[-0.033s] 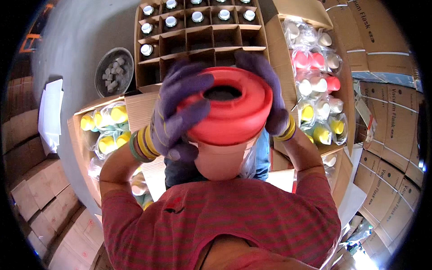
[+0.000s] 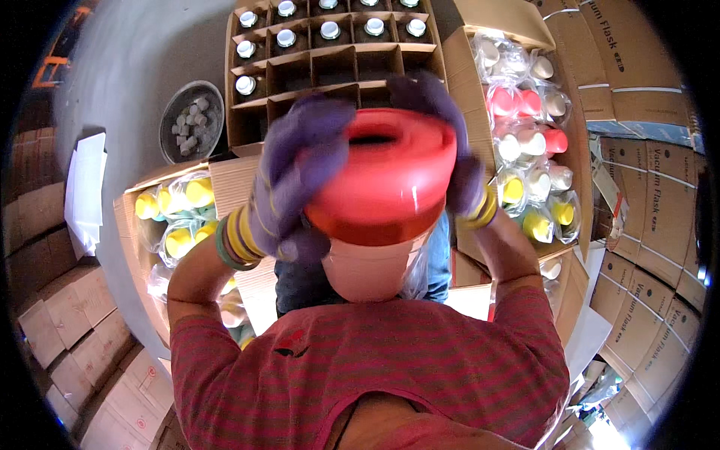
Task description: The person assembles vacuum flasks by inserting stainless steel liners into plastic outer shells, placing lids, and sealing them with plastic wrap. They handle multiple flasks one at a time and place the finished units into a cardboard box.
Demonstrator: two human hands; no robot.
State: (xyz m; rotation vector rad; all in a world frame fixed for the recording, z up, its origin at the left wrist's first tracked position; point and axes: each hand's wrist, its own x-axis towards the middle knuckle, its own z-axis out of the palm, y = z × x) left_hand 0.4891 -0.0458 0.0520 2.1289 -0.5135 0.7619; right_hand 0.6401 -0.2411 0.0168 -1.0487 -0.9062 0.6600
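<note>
Between my two gloved hands is a plastic vacuum flask casing (image 2: 369, 266), its body pink and its wide top ring red. The dark round hole in the ring shows as a narrow slit, and motion smears the red part. My left hand (image 2: 300, 172), in a purple glove with a yellow-striped cuff, wraps the ring's left side, fingers over the rim. Along the right side curves my right hand (image 2: 450, 142), its fingertips blurred at the far edge. The casing's lower end is close to my shirt, above my lap.
Ahead stands a divided carton (image 2: 304, 71) with white-capped bottles in several cells. Cartons of bagged bottles with yellow caps (image 2: 180, 241) and red caps (image 2: 529, 101) flank me. A round bowl (image 2: 171, 142) of small grey pieces lies at left. Stacked boxes (image 2: 645, 202) rise at right.
The casing's top has tilted, so the hole looks narrower and more of the red ring's near side shows. Both hands have shifted slightly with it and keep their hold.
</note>
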